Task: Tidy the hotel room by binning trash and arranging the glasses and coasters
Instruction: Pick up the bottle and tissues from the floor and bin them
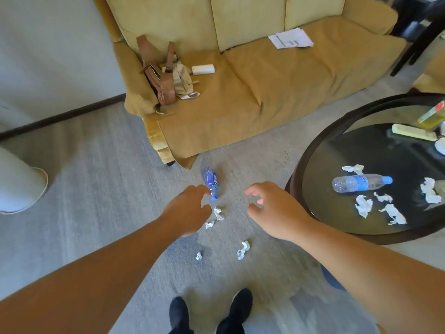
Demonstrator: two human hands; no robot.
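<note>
We judge the tidying barely begun. The sofa across the top of the frame holds a brown bag and some papers, and whether those are trash we cannot tell. The round table at the right edge carries much of the mess. We can make out no glasses or coasters there, since the items at its far right are cut off, and we see no bin we could name with confidence.

Our left hand, at the centre, reaches with loose fingers toward the floor bottle, grasping nothing. Its fingertips overlap the bottle's cap end in the frame, though we cannot tell whether they touch. Our right hand, just right of centre, hangs released and empty.

A table bottle lies on its side on the glass. Around it lie table tissues, and more floor tissues dot the carpet at lower centre. All of this is left to bin.
</note>
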